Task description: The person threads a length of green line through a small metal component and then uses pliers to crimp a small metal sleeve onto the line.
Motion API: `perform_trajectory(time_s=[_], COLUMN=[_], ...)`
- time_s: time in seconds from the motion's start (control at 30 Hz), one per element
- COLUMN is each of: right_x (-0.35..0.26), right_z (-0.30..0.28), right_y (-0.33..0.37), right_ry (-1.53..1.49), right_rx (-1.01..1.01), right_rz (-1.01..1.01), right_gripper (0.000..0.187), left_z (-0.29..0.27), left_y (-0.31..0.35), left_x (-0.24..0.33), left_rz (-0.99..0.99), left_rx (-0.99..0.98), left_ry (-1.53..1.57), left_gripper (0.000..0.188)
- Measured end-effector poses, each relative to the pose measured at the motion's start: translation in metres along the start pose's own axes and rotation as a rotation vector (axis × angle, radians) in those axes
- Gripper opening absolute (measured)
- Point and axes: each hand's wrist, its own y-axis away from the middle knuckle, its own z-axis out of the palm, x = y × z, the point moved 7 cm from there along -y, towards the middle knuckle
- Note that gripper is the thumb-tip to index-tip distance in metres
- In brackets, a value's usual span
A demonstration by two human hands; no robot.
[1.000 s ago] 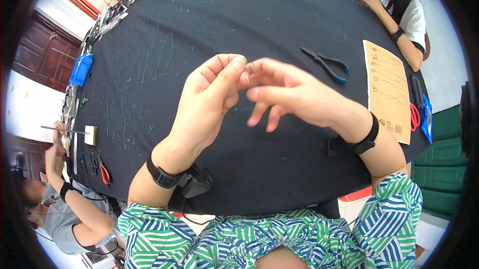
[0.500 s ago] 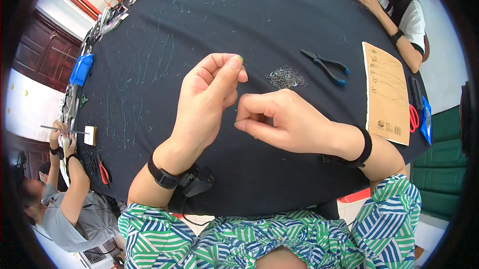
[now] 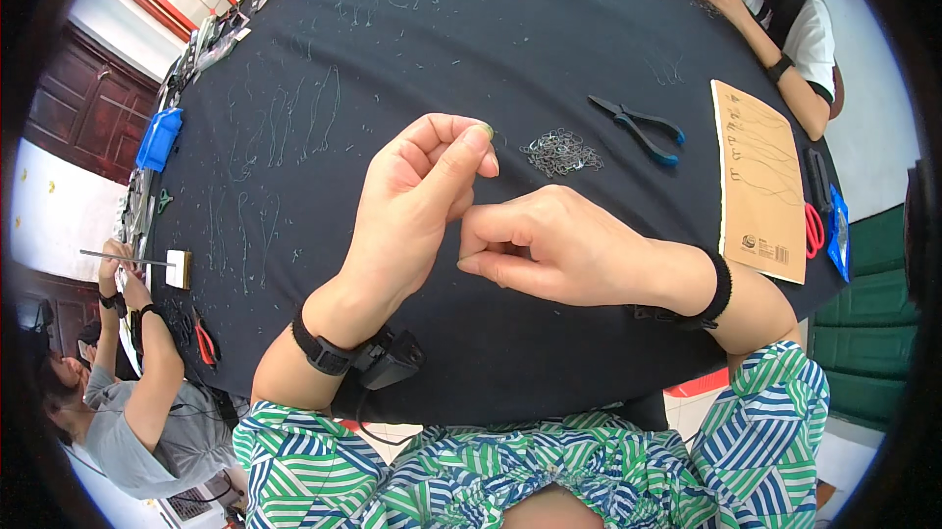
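My left hand [image 3: 427,171] is raised over the black cloth, thumb and forefinger pinched together. A tiny greenish bit and a thin dark end show at its fingertips, too small to name. Just to the right and nearer me, my right hand [image 3: 549,244] is closed, thumb against curled fingers; whatever it pinches is hidden. Beyond the hands lies a heap of small metal pieces [image 3: 561,153], bent like wire hooks. Pliers with blue-and-black handles [image 3: 638,131] rest to the right of this heap, jaws slightly apart.
At the right are a brown cardboard sheet [image 3: 760,185] with drawn lines, red-handled scissors [image 3: 813,230] and a blue packet [image 3: 838,235]. Thin green threads [image 3: 245,235] lie scattered on the cloth [image 3: 510,352] to the left. Co-workers sit at the left, far left and far right.
My left hand has shifted slightly right and nearer me. My right hand has moved a little left, its thumb and fingers drawn closer together.
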Motion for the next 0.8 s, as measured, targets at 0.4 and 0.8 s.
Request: perform_trajectory(time_s=[0.4, 0.8], right_x=[-0.009, -0.023], right_z=[-0.001, -0.07], right_y=[0.009, 0.002], right_ry=[0.278, 0.368], right_rx=[-0.193, 0.276], right_rz=[0.025, 0.08], right_gripper=[0.021, 0.015], left_z=[-0.003, 0.002], left_y=[0.0, 0.009], left_x=[0.001, 0.012], left_rz=[0.029, 0.06], left_rx=[-0.03, -0.075], left_ry=[-0.061, -0.203], left_gripper=[0.019, 0.016])
